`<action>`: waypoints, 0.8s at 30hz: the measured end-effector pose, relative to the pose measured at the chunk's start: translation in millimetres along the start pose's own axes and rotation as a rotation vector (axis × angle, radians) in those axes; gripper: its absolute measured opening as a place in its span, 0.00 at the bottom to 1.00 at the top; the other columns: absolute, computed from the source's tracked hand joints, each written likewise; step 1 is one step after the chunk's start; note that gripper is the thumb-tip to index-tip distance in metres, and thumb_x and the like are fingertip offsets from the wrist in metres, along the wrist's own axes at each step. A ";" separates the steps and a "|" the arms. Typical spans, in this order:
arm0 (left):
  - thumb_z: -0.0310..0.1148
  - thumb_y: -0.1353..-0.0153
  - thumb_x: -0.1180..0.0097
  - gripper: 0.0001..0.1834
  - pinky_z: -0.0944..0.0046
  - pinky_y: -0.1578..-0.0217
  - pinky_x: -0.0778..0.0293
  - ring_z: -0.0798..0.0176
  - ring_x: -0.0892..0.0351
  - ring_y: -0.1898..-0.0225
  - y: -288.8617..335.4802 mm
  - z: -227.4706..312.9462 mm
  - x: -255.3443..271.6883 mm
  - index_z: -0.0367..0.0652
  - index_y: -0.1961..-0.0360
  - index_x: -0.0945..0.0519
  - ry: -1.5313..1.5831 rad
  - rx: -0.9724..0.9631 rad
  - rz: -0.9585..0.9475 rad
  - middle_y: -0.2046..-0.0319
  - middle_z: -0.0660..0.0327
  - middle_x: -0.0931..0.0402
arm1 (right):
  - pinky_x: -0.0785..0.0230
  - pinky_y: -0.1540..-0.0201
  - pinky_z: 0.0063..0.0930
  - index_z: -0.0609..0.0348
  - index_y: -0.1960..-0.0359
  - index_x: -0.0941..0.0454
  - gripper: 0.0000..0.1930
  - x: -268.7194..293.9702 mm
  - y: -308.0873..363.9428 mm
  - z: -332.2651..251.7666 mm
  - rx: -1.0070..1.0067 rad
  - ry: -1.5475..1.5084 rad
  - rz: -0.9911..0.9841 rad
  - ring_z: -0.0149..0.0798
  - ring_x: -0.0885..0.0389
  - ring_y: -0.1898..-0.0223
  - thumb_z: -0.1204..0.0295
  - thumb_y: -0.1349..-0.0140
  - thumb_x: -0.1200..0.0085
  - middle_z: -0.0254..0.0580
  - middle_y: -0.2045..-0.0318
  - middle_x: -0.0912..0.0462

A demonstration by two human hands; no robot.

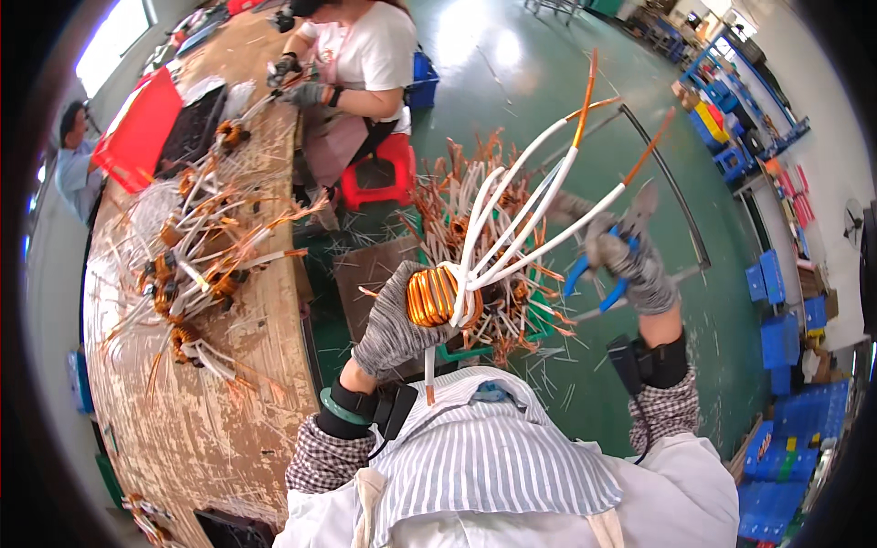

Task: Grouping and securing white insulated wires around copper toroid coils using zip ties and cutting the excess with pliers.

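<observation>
My left hand (389, 324), in a grey knit glove, is closed around a copper-wound ring coil (431, 297). Several long leads in white sleeving (507, 237) rise from the coil, spreading up and to the right, with bare copper ends. One short sleeved lead (430, 370) points down. Off to the right, my gloved right hand (639, 274) grips a pair of blue-handled pliers (577, 273). Their metal jaws point upward, near the leads but apart from the coil; whether the jaws are closed is unclear. Beneath the held coil is a heap of similar coils (452, 201).
A green crate (548, 320) holds the heap. On the left, a worn wooden bench (228, 420) carries more coils (164, 283) and wire scraps. A red bin (137, 132) stands farther along. Another person (365, 64) works there beside a red stool (384, 173). Blue bins (776, 338) line the right side.
</observation>
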State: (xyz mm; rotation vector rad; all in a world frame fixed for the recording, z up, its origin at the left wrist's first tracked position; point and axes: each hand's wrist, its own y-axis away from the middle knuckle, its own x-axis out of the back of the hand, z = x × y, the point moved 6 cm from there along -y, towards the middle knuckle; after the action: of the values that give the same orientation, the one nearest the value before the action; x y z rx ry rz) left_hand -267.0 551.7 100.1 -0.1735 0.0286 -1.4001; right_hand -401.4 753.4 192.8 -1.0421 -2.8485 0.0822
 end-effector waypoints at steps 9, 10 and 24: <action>0.27 0.64 0.34 0.28 0.68 0.63 0.28 0.69 0.26 0.66 25.8 -8.8 49.2 0.38 0.60 0.34 -0.081 0.115 0.494 0.69 0.61 0.26 | 0.36 0.67 0.22 0.56 0.74 0.28 0.08 -103.0 -26.6 16.4 0.192 -0.391 -0.184 0.31 0.28 0.67 0.66 0.43 0.49 0.40 0.58 0.28; 0.26 0.64 0.34 0.27 0.69 0.64 0.28 0.69 0.26 0.67 27.6 -13.7 55.0 0.38 0.61 0.33 -0.044 0.180 0.553 0.69 0.61 0.26 | 0.36 0.66 0.23 0.57 0.74 0.27 0.07 -99.5 -17.9 51.5 -0.003 -0.315 -0.130 0.30 0.28 0.68 0.68 0.43 0.49 0.41 0.56 0.28; 0.28 0.70 0.30 0.37 0.67 0.55 0.31 0.65 0.30 0.58 43.7 40.2 50.6 0.41 0.55 0.37 -0.218 0.039 0.452 0.62 0.61 0.32 | 0.34 0.58 0.37 0.57 0.59 0.32 0.16 -71.1 -61.9 64.6 0.385 0.988 -0.095 0.50 0.27 0.64 0.69 0.51 0.48 0.49 0.67 0.27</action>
State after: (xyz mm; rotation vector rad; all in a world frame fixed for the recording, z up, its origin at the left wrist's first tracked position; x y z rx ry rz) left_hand -210.7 513.1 137.9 -0.2682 -0.1331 -0.9250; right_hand -394.8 659.3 128.3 -0.6053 -1.8759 0.0742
